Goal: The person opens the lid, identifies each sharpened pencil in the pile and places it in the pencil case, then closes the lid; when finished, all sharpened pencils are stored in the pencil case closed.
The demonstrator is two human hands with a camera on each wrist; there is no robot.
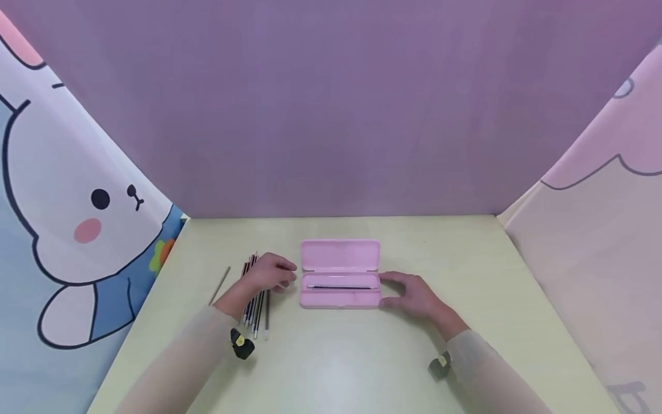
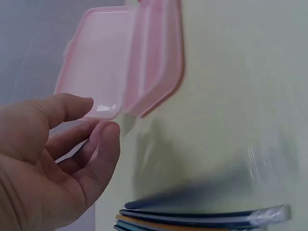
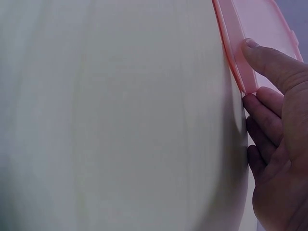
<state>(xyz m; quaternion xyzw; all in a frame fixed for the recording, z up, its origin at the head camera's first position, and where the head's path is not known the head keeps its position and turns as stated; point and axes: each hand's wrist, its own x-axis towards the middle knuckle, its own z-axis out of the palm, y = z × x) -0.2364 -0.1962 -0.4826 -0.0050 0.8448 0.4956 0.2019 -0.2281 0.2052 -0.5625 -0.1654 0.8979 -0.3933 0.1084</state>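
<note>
An open pink pencil case (image 1: 340, 301) lies on the table, its lid laid back. A dark pencil (image 1: 341, 287) lies lengthwise in its tray. My right hand (image 1: 414, 296) holds the case's right end, with the thumb (image 3: 269, 60) on the tray's edge and the fingers at the end. Between the case and a bunch of pencils (image 1: 251, 316), my left hand (image 1: 271, 273) hovers with loosely bent fingers and nothing in them. Beside the bunch, one dark pencil (image 2: 192, 190) looks blurred in the left wrist view. The left forearm hides part of the bunch.
A single light-brown stick, perhaps a pencil (image 1: 219, 286), lies left of the left forearm. A purple panel (image 1: 341, 115) stands behind the pale table (image 1: 341, 368). Printed cartoon sheets (image 1: 67, 218) flank both sides.
</note>
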